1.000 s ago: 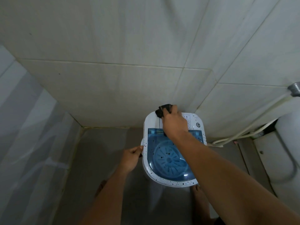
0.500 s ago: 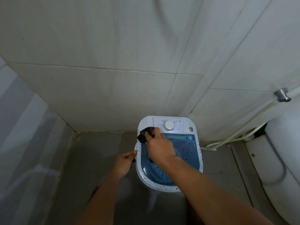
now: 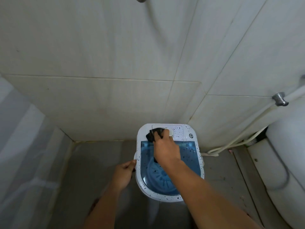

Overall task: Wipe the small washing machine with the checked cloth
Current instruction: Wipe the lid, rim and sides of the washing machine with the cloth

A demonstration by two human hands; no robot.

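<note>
Washing machine point(image 3: 171, 198) stands on the floor against the tiled wall's corner. Right hand point(image 3: 166, 148), reaching across its blue lid, bunches the dark cloth point(image 3: 152, 134) under curled fingers on the rear-left control panel; unwiped panel lies rightward. Left hand point(image 3: 123, 173) pinches the left rim.

A small white washing machine point(image 3: 170, 162), speckled with dark spots, stands on the grey floor point(image 3: 99, 162) in a tiled corner. Its blue see-through lid point(image 3: 189, 156) is closed. The right hand point(image 3: 166, 148) holds a dark cloth point(image 3: 154, 134) bunched in its fingers and presses it on the white control panel at the back, just beside the dial point(image 3: 171, 132). The left hand point(image 3: 123, 174) grips the machine's left edge. A pale hose point(image 3: 239, 138) runs along the right wall.
</note>
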